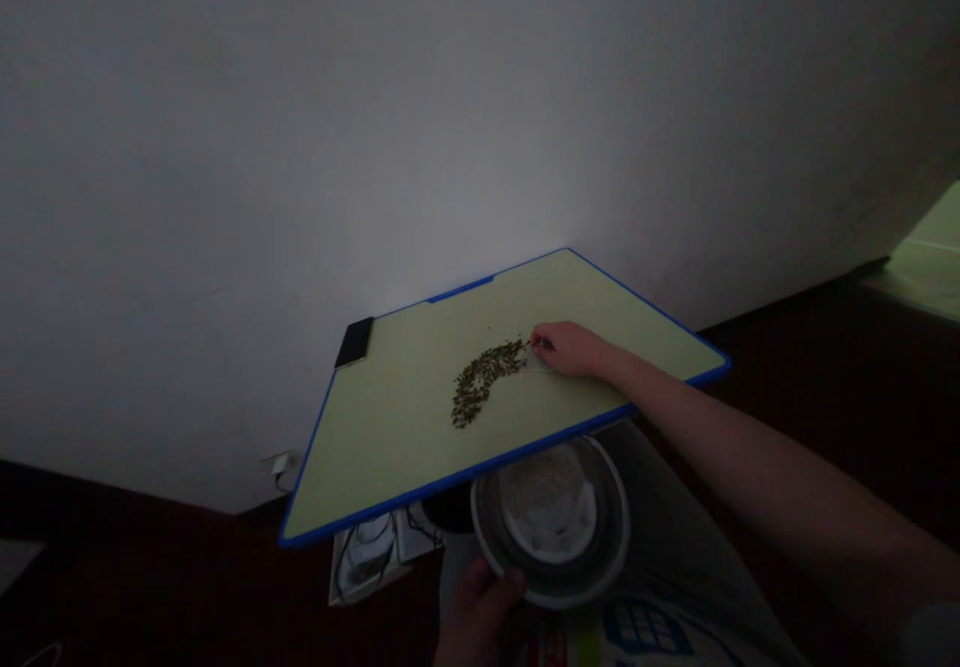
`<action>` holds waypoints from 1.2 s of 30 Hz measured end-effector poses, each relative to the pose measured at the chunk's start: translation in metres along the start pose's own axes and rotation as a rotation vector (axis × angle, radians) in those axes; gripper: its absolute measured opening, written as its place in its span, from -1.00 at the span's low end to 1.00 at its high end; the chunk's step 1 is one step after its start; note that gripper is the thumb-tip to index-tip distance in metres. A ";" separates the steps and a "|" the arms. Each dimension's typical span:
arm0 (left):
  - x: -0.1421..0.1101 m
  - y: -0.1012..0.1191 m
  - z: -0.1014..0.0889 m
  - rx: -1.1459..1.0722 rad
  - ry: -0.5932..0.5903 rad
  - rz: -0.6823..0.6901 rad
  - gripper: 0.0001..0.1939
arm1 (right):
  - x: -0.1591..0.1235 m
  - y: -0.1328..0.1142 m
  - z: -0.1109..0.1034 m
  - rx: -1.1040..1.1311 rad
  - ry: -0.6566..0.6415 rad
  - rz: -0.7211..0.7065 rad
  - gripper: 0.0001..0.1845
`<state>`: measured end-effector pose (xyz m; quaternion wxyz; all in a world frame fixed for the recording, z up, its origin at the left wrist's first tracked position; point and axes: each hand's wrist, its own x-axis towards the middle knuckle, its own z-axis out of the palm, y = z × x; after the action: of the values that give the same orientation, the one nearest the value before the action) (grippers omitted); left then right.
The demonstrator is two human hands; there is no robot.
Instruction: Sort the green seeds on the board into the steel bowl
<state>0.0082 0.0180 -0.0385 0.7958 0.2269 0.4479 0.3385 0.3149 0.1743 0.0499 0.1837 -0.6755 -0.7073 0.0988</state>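
Observation:
My right hand (570, 347) rests on the pale board (405, 457) at the right end of a curved spread of small dark, seed-like bits (484, 377). Its fingers are pinched together. A faint, clear-looking edge shows beneath them, but I cannot make out what it is. Below the board's near edge, my left hand (484, 607) grips the rim of a metal bowl (616, 537), thumb over the edge. Pale, fine-grained stuff (544, 487) lies in the bowl, partly covering its bright bottom.
A dark phone (354, 343) lies at the board's far left corner. The blue-edged board reaches the grey wall (450, 127). Beneath it are a white box with cables (367, 547) and a plug in a wall socket (280, 463). A printed bag (645, 627) lies near the bowl.

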 end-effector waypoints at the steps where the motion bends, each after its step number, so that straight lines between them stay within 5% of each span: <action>1: -0.001 0.000 0.001 0.002 -0.001 -0.001 -0.58 | 0.000 0.001 0.001 0.011 0.006 0.002 -0.78; 36: -0.001 0.006 0.008 0.064 -0.181 0.010 -0.62 | -0.004 0.007 0.020 0.029 0.147 -0.210 -0.71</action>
<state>0.0122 0.0207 -0.0301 0.8236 0.2841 0.3838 0.3060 0.3133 0.1726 0.0288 0.2543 -0.6002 -0.7573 0.0394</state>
